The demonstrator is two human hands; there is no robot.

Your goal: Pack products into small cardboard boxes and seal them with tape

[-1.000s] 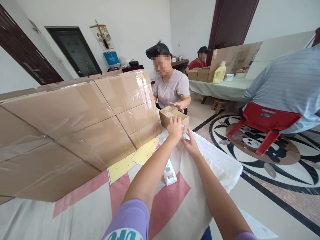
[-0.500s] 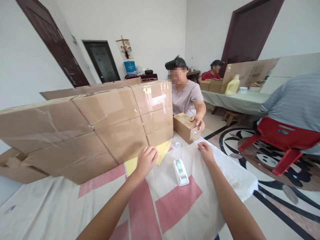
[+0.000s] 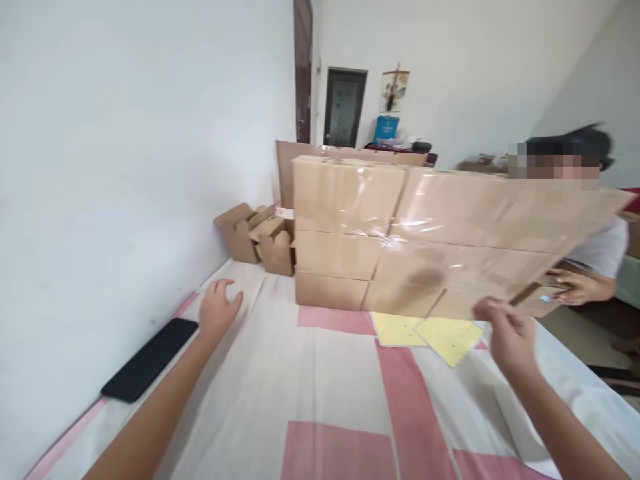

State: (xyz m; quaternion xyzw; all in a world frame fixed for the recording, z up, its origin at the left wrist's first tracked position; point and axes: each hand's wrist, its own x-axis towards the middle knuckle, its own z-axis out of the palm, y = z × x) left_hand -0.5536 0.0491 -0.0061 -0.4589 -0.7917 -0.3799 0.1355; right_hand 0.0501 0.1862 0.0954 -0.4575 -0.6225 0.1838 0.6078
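My left hand [image 3: 220,310] hovers over the cloth near the wall with thumb and fingers spread, holding nothing. It is between a black phone [image 3: 150,360] and two small open cardboard boxes [image 3: 277,253]. My right hand [image 3: 513,337] is above the right side of the table, fingers curled together and somewhat blurred; no object shows in them. Two yellow paper sheets [image 3: 453,337] lie left of it, at the foot of the cardboard box wall [image 3: 340,257]. A blurred white device [image 3: 520,423] lies on the table, partly covered by my right forearm.
A pink and white cloth [image 3: 250,413] covers the table. The taped box wall stands across its far side. Behind its right end, a person [image 3: 600,250] in a dark cap has a hand at a cardboard box [image 3: 537,297]. The white room wall [image 3: 125,167] borders the left.
The view has swung left, bringing the phone and the open boxes in clearly. My left hand has moved left, away from the yellow sheets, and opened. My right hand is now nearer the sheets.
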